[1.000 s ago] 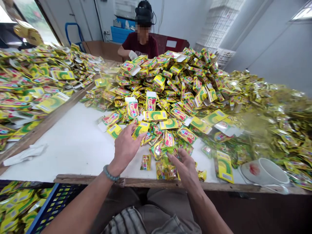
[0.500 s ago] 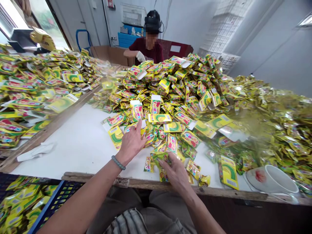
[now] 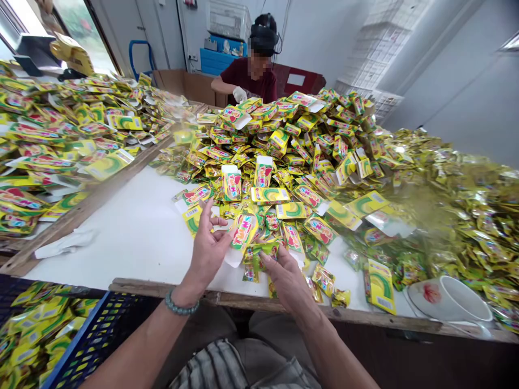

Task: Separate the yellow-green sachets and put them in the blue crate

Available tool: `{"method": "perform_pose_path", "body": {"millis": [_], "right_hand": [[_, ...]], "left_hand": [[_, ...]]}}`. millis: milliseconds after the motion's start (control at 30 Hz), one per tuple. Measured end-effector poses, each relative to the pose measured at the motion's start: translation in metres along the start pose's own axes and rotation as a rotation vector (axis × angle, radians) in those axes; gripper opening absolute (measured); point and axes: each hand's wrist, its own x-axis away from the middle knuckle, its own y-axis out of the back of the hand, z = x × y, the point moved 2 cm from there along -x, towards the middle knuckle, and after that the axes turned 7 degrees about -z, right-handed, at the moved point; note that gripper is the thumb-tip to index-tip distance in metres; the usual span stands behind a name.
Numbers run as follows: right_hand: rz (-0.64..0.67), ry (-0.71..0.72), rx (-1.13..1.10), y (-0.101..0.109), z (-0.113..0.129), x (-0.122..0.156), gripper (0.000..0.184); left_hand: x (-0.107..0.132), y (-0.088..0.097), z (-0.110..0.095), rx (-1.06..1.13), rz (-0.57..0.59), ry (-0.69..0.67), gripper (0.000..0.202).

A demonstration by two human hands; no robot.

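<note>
My left hand [image 3: 208,246] pinches a flat yellow carton [image 3: 240,236] with red lettering and holds it tilted just above the white table [image 3: 133,237]. My right hand [image 3: 287,275] is closed on a small bunch of shiny yellow-green sachets [image 3: 265,252] beside the carton. Loose sachets [image 3: 324,278] lie around my right hand near the table's front edge. A big heap of the same cartons [image 3: 292,146] rises right behind both hands.
A white cup [image 3: 450,300] stands at the front right edge. A blue crate [image 3: 87,343] of cartons sits below the table on the left. More cartons [image 3: 48,140] cover the left bench. A person [image 3: 253,75] in white gloves works at the far end.
My left hand lifted one carton out of the heap's edge and drew it toward me. My right hand gathered sachets and shifted slightly toward the carton.
</note>
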Motion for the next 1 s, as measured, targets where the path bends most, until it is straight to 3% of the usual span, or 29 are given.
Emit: {"method": "perform_pose_path", "body": {"millis": [100,167,233,333,400,467,567,667,767,867,1000], "right_hand": [[-0.014,0.010,-0.015,-0.004,-0.001,-0.004,0.037],[-0.048,0.013,0.019,0.002,0.000,-0.006,0.039],[-0.119,0.034,0.063,0.013,0.006,-0.005,0.039],[-0.170,0.059,0.161,0.027,0.024,-0.004,0.041],[-0.074,0.010,0.251,0.029,0.035,-0.003,0.043],[0.081,-0.064,0.321,0.026,0.037,-0.002,0.040],[0.153,-0.102,0.319,0.019,0.026,0.000,0.031],[0.002,-0.100,0.241,0.017,0.006,0.001,0.030],[-0.129,-0.106,0.146,0.018,-0.010,0.003,0.033],[-0.171,-0.098,0.127,0.022,-0.014,0.006,0.033],[-0.180,0.043,0.250,0.030,0.008,0.006,0.033]], "left_hand": [[0.016,-0.008,0.013,0.131,-0.045,0.108,0.091],[0.019,-0.010,0.019,0.180,-0.016,0.188,0.091],[0.016,-0.008,0.018,0.203,0.066,0.236,0.087],[0.008,-0.001,0.008,0.082,0.271,0.207,0.075],[0.003,0.002,0.000,-0.015,0.426,0.174,0.066],[0.002,0.002,-0.005,-0.017,0.497,0.171,0.061],[0.006,-0.002,-0.005,0.136,0.418,0.280,0.065],[0.019,-0.008,0.003,0.317,0.331,0.395,0.067],[0.034,-0.014,0.014,0.382,0.316,0.433,0.068],[0.040,-0.016,0.024,0.317,0.331,0.457,0.060],[0.032,-0.010,0.023,0.066,0.443,0.311,0.045]]}}
